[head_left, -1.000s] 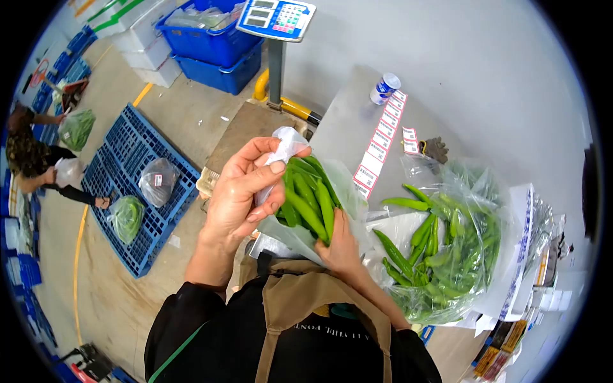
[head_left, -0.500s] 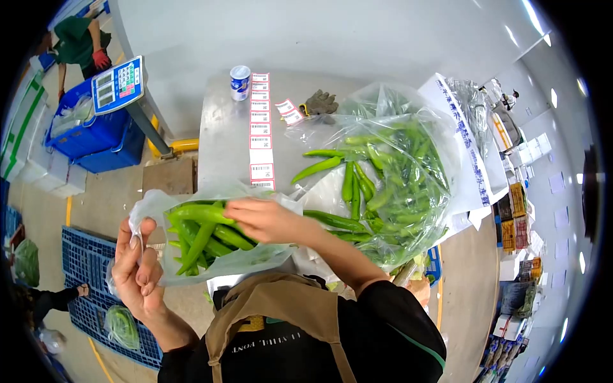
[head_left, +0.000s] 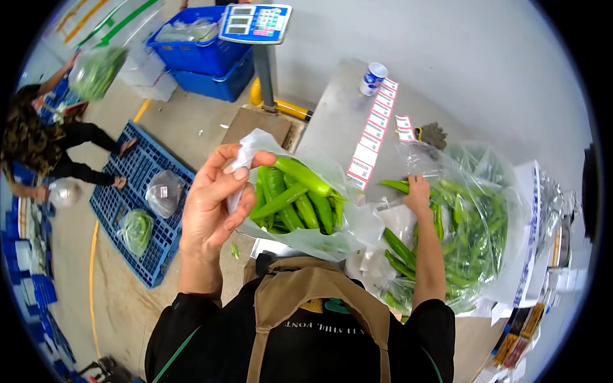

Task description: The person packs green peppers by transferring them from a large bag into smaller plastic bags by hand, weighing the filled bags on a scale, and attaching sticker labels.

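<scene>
My left hand (head_left: pixel 220 191) is closed on the gathered edge of a translucent plastic bag (head_left: pixel 357 233) and holds it up. Inside that bag lie several long green peppers (head_left: pixel 300 207). To the right, my right hand (head_left: pixel 418 193) has its fingers closed round a green pepper (head_left: pixel 394 186), whose tip sticks out to the left. It reaches over the mouth of a large clear bag (head_left: pixel 491 246) full of green peppers. A few loose peppers (head_left: pixel 399 247) lie at that bag's opening, below my right hand.
A label strip (head_left: pixel 370 140), a blue-and-white can (head_left: pixel 373 79) and a dark glove (head_left: pixel 432 135) lie on the metal table (head_left: pixel 332 121). A scale display (head_left: pixel 255 23) stands by blue crates (head_left: pixel 211 57). At left, a person (head_left: pixel 45 134) carries a bag beside a blue pallet (head_left: pixel 137 204).
My right hand has left the held bag and moved right to the peppers at the large bag. The left hand keeps its hold. My view has turned leftward, showing more of the pallet and a person.
</scene>
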A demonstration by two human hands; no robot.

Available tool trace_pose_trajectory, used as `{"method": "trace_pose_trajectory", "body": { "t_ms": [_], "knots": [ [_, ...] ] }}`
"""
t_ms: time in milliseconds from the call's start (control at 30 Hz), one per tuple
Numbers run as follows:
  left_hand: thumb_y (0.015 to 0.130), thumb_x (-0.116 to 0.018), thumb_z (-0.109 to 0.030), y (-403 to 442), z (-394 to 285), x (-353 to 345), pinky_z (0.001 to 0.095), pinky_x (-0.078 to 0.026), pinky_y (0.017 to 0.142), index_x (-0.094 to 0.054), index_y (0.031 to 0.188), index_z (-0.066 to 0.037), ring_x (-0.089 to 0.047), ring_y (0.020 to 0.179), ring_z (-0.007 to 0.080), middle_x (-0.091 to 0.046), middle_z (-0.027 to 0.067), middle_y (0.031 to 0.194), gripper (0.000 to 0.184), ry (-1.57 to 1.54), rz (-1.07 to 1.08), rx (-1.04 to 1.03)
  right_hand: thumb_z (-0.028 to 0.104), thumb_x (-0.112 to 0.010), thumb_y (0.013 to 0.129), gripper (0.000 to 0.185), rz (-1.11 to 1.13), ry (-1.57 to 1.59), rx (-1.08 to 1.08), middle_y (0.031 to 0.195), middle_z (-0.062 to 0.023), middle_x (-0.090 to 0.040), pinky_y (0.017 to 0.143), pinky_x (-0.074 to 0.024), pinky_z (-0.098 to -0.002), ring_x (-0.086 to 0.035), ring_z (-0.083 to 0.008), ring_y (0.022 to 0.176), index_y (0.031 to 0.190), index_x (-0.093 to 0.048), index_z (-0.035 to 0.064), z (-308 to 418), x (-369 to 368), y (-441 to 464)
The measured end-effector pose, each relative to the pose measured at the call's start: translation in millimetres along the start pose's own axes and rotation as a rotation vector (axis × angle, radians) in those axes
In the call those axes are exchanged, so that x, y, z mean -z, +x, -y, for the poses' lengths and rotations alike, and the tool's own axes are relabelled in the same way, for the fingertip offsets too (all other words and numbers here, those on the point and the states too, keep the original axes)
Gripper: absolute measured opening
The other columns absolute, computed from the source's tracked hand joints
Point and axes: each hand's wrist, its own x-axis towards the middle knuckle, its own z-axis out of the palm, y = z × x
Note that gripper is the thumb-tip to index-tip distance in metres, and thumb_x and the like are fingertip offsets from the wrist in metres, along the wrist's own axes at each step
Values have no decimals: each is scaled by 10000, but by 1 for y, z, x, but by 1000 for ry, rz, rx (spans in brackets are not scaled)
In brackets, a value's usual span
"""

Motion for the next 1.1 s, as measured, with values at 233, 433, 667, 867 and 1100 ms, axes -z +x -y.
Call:
{"method": "trace_pose_trajectory", "body": {
  "t_ms": [233,433,667,867,1100],
  "knots": [
    [867,-511,-30,-8,2,5,150,-320,295,-466,1028,-26,-523,474,99,-568,198,1080,168,24,26,19,12,-582,701,360,-335,546,-205,966,-134,-549,820,-424,-364,-540,-246,883,1053,-507,36,22,86,1],
    [864,-505,-25,-7,15,-19,153,-301,274,-491,1058,-42,-534,477,97,-564,192,1088,196,69,30,46,-30,-586,759,235,-668,1622,227,913,-107,-550,774,-473,-369,-552,-204,859,969,-491,15,145,253,-26],
    [876,-450,4,-6,12,-5,123,-259,285,-465,1165,27,-316,423,5,-488,268,1206,289,-21,-96,-83,109,-664,748,455,-232,995,413,942,-133,-592,841,-459,-351,-591,-265,925,1152,-478,14,273,175,-34],
    [931,-365,-15,-2,9,33,124,-337,306,-381,1225,64,-331,483,33,-425,263,1267,305,-151,77,-53,189,-671,758,345,-204,1210,-256,1004,-187,-607,850,-448,-413,-581,-339,942,1032,-595,-6,176,171,-49],
    [896,-417,9,11,24,7,124,-290,274,-427,1149,48,-332,424,41,-524,232,1096,255,-107,46,-5,525,-769,532,1099,146,180,-885,1293,-265,-389,962,-306,-526,-369,-408,1208,1353,-239,21,-15,46,-104]
  ]
}}
